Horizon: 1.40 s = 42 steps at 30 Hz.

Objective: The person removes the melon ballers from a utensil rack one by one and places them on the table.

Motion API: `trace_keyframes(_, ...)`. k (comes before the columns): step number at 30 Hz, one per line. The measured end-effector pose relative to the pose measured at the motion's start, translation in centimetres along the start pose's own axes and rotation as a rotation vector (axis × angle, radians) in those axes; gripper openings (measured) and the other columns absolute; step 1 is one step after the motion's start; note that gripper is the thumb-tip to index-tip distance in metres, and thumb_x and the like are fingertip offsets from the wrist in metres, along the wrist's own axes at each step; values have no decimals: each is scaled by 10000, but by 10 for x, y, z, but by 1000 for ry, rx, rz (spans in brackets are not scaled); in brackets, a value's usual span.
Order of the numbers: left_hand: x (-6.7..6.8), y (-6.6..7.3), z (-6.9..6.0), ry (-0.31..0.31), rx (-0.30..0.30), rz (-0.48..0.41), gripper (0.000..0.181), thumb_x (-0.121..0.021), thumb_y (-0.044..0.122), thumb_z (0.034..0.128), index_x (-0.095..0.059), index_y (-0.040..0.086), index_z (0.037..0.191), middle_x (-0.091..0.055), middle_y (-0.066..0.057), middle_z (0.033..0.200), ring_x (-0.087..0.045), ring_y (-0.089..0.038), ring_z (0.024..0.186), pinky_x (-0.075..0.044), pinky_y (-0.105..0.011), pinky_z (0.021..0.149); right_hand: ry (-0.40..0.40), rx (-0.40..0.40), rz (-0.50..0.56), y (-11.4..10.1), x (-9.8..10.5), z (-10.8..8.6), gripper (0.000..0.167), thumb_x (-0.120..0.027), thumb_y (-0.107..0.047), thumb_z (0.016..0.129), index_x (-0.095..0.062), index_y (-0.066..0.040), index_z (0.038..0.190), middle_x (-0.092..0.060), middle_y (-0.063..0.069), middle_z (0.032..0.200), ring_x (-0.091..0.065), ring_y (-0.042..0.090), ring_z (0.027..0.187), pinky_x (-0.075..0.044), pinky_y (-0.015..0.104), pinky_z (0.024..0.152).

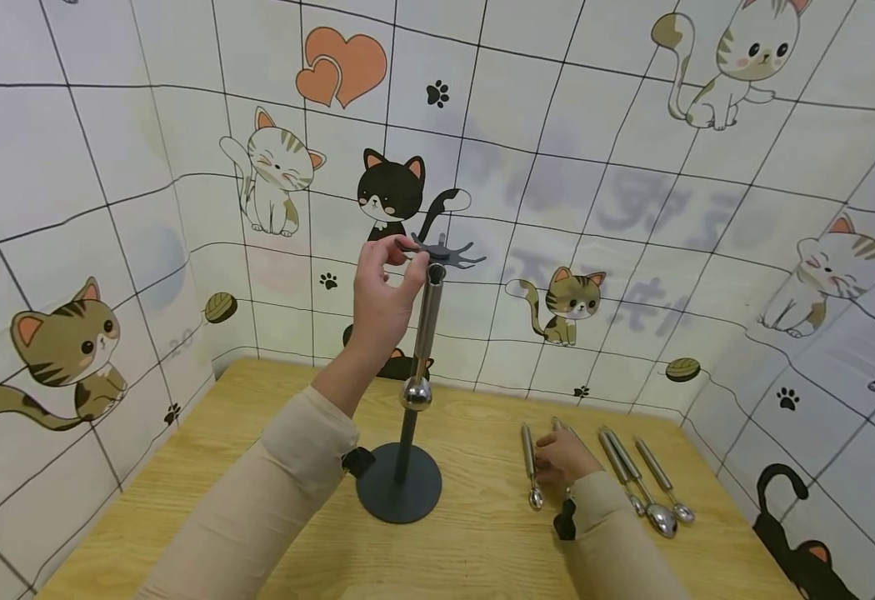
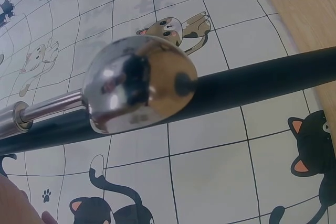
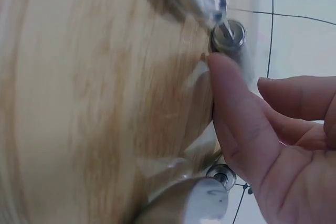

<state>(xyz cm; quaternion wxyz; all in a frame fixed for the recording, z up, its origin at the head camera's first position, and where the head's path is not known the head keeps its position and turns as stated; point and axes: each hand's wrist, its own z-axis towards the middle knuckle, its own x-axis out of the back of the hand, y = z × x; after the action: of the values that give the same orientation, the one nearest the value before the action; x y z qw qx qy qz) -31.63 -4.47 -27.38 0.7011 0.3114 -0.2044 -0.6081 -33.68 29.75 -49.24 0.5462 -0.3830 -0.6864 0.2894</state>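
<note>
My left hand pinches a hook at the top of a dark utensil stand, which has several curved arms and a round base. From the stand hangs a shiny metal scoop with its handle up; its rounded bowl fills the middle of the left wrist view. My right hand is low over the table among the metal utensils, beside a small scoop. In the right wrist view, the thumb and fingers are apart, near a utensil's handle end. Part of the utensil under the hand is hidden.
Right of my right hand lie a large spoon and more steel utensils, including one with a small bowl. They rest on a wooden table. Cat-patterned sheeting encloses the back and sides.
</note>
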Motion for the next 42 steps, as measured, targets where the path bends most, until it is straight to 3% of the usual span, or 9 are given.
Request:
trace_keyframes(8, -1, 0, 0, -2, 1, 2, 291, -641, 332, 960, -625, 100, 1135, -442, -7, 1035, -437, -277, 1086, -299, -430, 925, -16, -26, 178, 3, 8, -7, 521, -502, 56, 981, -328, 218, 1445, -547, 199, 994, -526, 215, 766, -523, 377, 660)
trace_keyframes(13, 0, 1, 0, -3, 8, 0, 294, -648, 332, 958, -622, 96, 1131, -441, -1, 1032, -438, -288, 1089, -297, -423, 919, -33, -13, 186, -5, 12, -16, 527, -509, 29, 990, -331, 190, 1459, -591, 181, 958, -533, 188, 720, -521, 385, 683)
trace_keyframes(16, 0, 1, 1, -5, 15, 6, 299, -652, 336, 956, -621, 98, 1136, -450, -27, 1045, -439, -252, 1081, -299, -417, 917, -28, 9, 179, -12, 14, -21, 496, -510, 6, 1014, -358, 166, 1458, -604, 259, 1103, -611, 236, 852, -558, 427, 800)
trace_keyframes(18, 0, 2, 1, -8, 20, 11, 302, -653, 341, 956, -621, 103, 1139, -455, -41, 1055, -437, -231, 1079, -302, -415, 917, -39, 44, 172, -18, 15, -25, 480, -487, -9, 1034, -357, 158, 1465, -550, 341, 1255, -630, 354, 1029, -544, 476, 907)
trace_keyframes(22, 1, 2, 1, -14, 25, 13, 304, -649, 343, 959, -617, 106, 1148, -463, -46, 1065, -438, -253, 1092, -302, -414, 920, -74, 125, 192, -31, 12, -30, 479, -448, -33, 1054, -338, 127, 1492, -405, 390, 1448, -472, 517, 1298, -464, 552, 1020)
trace_keyframes(26, 1, 3, 0, -17, 33, 10, 313, -652, 352, 956, -620, 107, 1149, -462, -43, 1067, -436, -285, 1103, -299, -417, 924, -80, 182, 226, -50, 8, -37, 488, -479, -45, 1053, -349, 88, 1504, -399, 364, 1465, -438, 511, 1331, -432, 576, 1047)
trace_keyframes(32, 1, 3, -1, -24, 47, 0, 320, -665, 362, 948, -630, 115, 1148, -456, -29, 1063, -431, -224, 1080, -292, -418, 940, -4, 285, 296, -95, -1, -52, 418, -507, -99, 1071, -439, 39, 1460, -500, 256, 1368, -551, 356, 1207, -512, 466, 988)
trace_keyframes(35, 1, 4, -1, -19, 46, 2, 316, -660, 363, 954, -627, 119, 1152, -461, -37, 1063, -430, -174, 1061, -290, -414, 941, 46, 372, 319, -123, -8, -61, 406, -516, -131, 1075, -465, 12, 1452, -522, 215, 1323, -572, 305, 1173, -532, 417, 964)
trace_keyframes(42, -2, 3, -1, -6, 41, 3, 292, -645, 346, 966, -620, 119, 1148, -468, -172, 1097, -422, -140, 1040, -276, -415, 926, 153, 577, 363, -178, -28, -82, 363, -558, -93, 1053, -525, -17, 1406, -563, 184, 1291, -584, 339, 1206, -553, 349, 921)
